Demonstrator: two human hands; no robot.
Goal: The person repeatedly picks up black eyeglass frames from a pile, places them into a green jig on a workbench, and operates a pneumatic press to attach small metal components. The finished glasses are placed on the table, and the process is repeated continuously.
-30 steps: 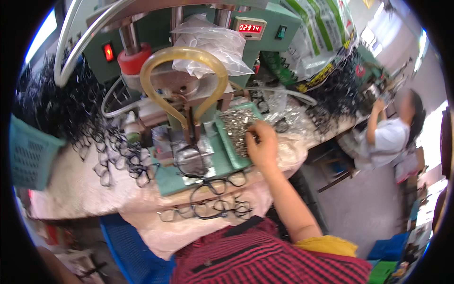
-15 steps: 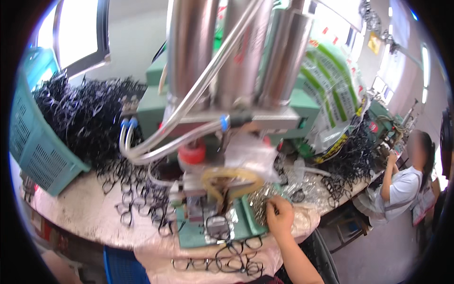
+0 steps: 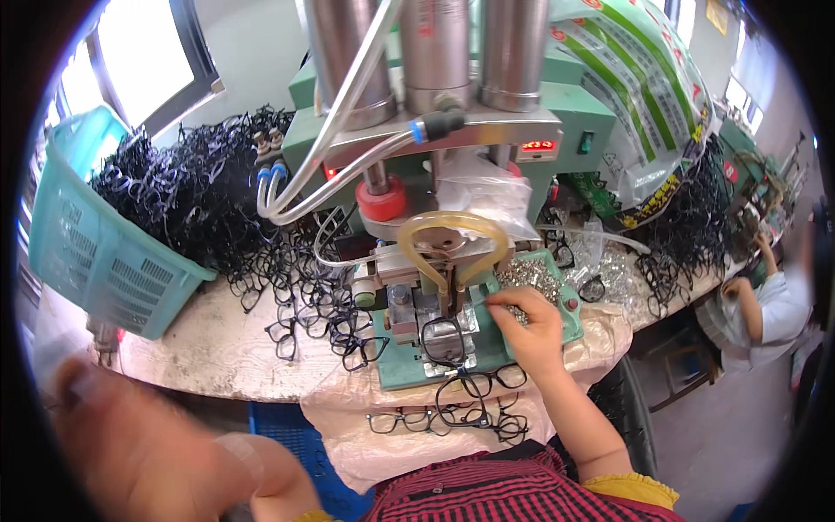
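My right hand point(image 3: 532, 331) is beside the press, fingers pinched together near its working point; whatever sits between the fingertips is too small to make out. Just right of them is a green tray point(image 3: 571, 326) with many small shiny metal parts point(image 3: 532, 280). A black eyeglass frame point(image 3: 444, 360) rests at the green press base point(image 3: 404, 370), one rim under the tool head with its curved yellowish tube point(image 3: 410, 228). Below it, another dark eyeglass frame point(image 3: 464, 424) lies with several more on crumpled pinkish paper point(image 3: 339, 448). My left hand point(image 3: 130, 435), smeared by motion, is raised at the lower left.
A teal basket point(image 3: 113, 270) leans at the left beside a heap of black eyeglass frames point(image 3: 183, 191). Metal cylinders point(image 3: 435, 52) top the press. A white-green sack point(image 3: 635, 96) and more frames point(image 3: 687, 235) stand right. Another person point(image 3: 757, 309) sits farther right.
The view has shifted, showing more of my lap. My right hand has moved from the metal parts leftward to the press tool. My left hand has risen into view at the lower left.
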